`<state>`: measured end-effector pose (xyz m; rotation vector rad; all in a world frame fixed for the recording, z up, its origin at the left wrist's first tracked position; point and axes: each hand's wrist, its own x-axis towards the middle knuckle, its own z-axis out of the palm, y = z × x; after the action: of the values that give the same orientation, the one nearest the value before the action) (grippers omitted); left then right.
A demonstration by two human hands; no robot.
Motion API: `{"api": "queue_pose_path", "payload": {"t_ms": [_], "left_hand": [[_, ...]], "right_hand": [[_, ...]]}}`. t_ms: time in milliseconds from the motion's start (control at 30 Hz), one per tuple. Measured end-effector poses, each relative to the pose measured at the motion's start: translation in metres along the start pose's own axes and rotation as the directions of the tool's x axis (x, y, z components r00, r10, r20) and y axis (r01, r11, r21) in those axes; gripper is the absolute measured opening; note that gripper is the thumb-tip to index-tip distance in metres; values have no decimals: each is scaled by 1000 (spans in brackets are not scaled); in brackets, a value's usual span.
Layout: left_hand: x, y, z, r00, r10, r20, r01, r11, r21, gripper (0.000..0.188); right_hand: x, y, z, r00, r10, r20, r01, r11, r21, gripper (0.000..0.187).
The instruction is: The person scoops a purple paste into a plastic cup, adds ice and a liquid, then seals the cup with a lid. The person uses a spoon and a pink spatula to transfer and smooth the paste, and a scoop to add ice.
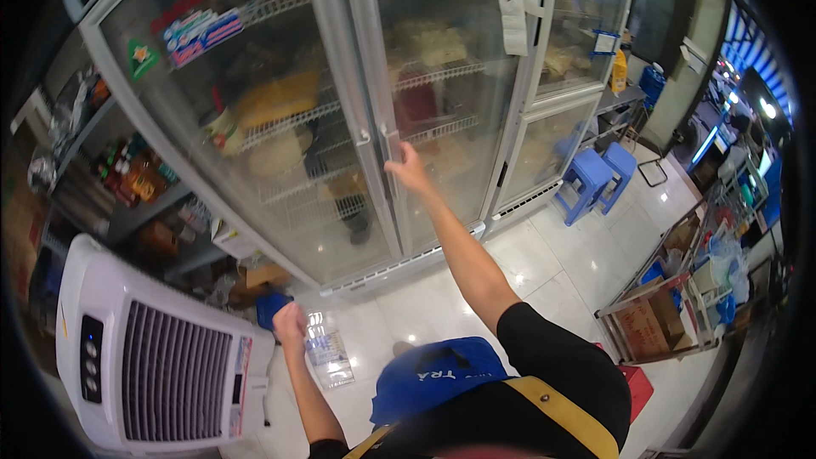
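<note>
My right hand (410,170) reaches forward to the handle (392,146) of a tall glass-door fridge, its fingers curled at the handle by the middle frame. The right-hand glass door (446,144) looks closed, and so does the left one (229,136). Low on the left, my left hand (290,321) is closed in a fist. From it a clear plastic bag (330,355) with pale blue print seems to hang above the floor tiles. Behind the fogged glass, wire shelves (293,123) carry a yellow bundle (279,99), a red item (416,104) and several wrapped packages.
A white air cooler (174,374) stands close on the left, beside shelves with bottles (136,177). Another glass-door cabinet (544,149) adjoins on the right, with blue plastic stools (588,177) before it. A rack holding a cardboard box (648,323) stands at right.
</note>
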<state>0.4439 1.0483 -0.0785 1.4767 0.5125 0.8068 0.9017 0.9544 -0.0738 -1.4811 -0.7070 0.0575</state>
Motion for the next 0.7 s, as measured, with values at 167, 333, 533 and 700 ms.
{"api": "queue_pose_path", "payload": {"t_ms": [167, 333, 533, 700], "left_hand": [[92, 2, 71, 951, -47, 306, 29, 998, 63, 52], [106, -29, 87, 921, -137, 364, 99, 988, 121, 54], [100, -70, 78, 890, -354, 289, 378, 925, -31, 48], [107, -44, 107, 898, -343, 276, 399, 899, -180, 38]], "right_hand": [[-127, -20, -47, 991, -22, -134, 11, 996, -88, 76], [-256, -75, -143, 885, -20, -465, -198, 888, -415, 79], [-159, -151, -173, 865, 468, 181, -500, 833, 239, 40], [113, -306, -161, 968, -155, 196, -101, 476, 874, 43]]}}
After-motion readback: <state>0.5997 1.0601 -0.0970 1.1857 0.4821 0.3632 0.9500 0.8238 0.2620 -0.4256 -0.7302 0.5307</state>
